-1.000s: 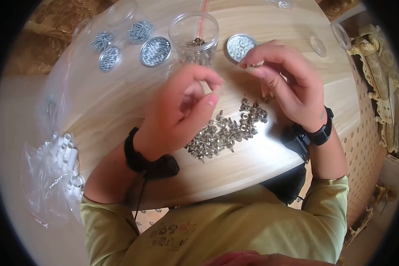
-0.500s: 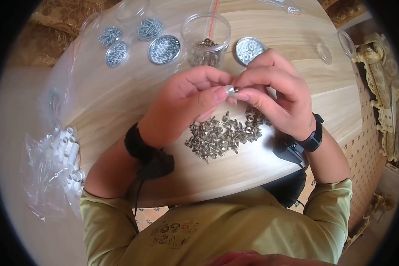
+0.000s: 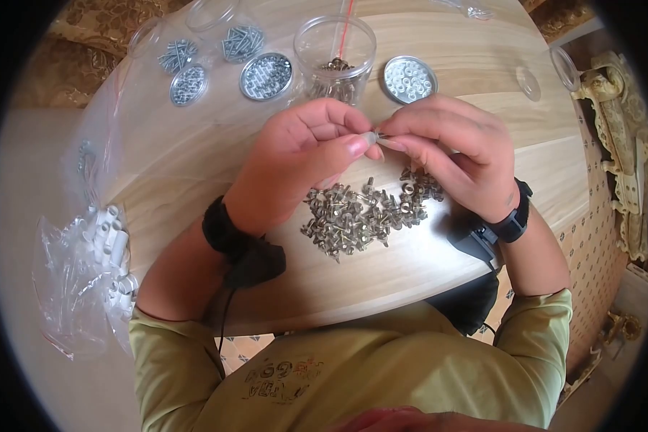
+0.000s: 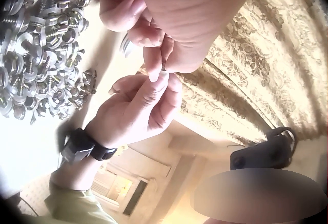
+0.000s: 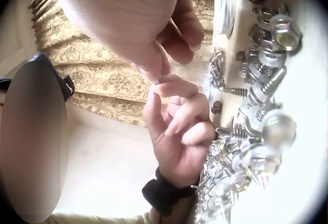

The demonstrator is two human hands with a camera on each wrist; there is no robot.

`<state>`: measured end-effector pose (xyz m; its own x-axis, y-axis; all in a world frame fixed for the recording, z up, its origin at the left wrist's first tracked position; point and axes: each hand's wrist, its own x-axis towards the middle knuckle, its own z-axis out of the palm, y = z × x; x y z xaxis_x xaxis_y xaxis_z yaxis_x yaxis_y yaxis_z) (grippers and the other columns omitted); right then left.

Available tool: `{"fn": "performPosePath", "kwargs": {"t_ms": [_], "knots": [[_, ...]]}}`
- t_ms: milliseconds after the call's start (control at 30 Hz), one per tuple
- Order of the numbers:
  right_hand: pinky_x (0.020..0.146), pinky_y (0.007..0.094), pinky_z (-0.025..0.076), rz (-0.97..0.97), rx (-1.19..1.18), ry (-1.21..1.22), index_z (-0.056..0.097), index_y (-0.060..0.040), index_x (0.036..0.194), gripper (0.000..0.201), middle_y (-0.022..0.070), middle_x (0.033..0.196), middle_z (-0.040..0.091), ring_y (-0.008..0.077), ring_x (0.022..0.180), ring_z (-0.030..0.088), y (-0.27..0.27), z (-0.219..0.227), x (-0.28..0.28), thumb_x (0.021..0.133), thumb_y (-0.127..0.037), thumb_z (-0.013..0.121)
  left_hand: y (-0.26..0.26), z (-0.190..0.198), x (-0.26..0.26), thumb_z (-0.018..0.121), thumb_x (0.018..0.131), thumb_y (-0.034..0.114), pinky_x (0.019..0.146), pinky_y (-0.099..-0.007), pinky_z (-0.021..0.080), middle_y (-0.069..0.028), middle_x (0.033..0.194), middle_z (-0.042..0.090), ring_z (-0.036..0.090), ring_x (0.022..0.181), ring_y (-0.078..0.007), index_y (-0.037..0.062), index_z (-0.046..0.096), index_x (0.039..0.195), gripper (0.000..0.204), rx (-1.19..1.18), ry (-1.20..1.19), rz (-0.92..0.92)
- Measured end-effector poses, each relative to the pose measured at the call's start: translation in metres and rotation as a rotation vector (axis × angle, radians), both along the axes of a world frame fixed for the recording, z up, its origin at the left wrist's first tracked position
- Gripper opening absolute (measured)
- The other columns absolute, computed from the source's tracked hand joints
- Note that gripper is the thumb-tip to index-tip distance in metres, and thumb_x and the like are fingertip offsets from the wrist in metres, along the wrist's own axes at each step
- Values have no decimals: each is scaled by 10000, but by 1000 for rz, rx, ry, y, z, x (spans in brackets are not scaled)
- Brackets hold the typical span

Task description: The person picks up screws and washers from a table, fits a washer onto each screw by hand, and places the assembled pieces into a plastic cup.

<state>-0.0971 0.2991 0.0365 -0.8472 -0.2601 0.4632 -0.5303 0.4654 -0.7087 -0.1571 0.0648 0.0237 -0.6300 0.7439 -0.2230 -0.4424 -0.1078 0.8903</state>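
Observation:
In front of the chest my left hand point(image 3: 295, 162) and right hand point(image 3: 468, 155) meet at the fingertips. A small dark metal screw point(image 4: 164, 64) shows between them in the left wrist view, most of it covered by the fingers. Thumb and forefinger of each hand pinch at it from opposite sides. Below the hands lies a pile of hex-head screws point(image 3: 345, 223), many carrying pale washers, as the left wrist view shows. Just beyond the right hand is a round metal lid point(image 3: 387, 92) holding white washers point(image 3: 410, 78).
A clear plastic jar point(image 3: 371, 54) with brownish screws stands behind the hands. To its left are a round dish of small silvery parts point(image 3: 266, 75), a smaller one point(image 3: 188, 85) and heaps of silver screws point(image 3: 243, 45). White plastic tubes point(image 3: 110, 234) lie in a clear bag at far left.
My hands were apart a second ago, the right near the lid of washers. They came together half a second ago and now stay joined, slightly shifted.

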Motion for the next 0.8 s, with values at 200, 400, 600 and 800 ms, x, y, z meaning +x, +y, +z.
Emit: {"fn": "performPosePath", "kwargs": {"t_ms": [200,400,600,800], "knots": [[628,319,520,16,-20,-42,752,-54,1019,158,74,883,706,218,716,661,-4,0,1,869,-31,796,1,-2,3,577,1008,13,592,-190,386,-94,1008,714,482,668,-28,9,584,1148,140,-52,92,33],[586,319,525,13,88,6,709,-68,1035,211,60,823,654,208,662,642,-8,-6,4,849,-39,804,-1,-12,6,595,965,-68,709,-202,493,-56,1034,693,636,880,-53,26,557,1114,180,-16,235,9],[570,309,523,10,4,-54,689,-69,992,199,57,805,643,197,645,636,-13,-11,8,828,-38,798,0,-20,7,650,931,-93,705,-212,519,-47,964,694,666,893,-66,26,545,1040,192,85,193,9],[588,300,527,60,-121,-152,685,-58,985,195,58,781,624,202,652,627,-12,-10,10,828,-20,794,0,-19,9,648,933,-102,718,-220,528,-48,989,688,663,909,-69,23,540,1031,192,93,236,17]]}}
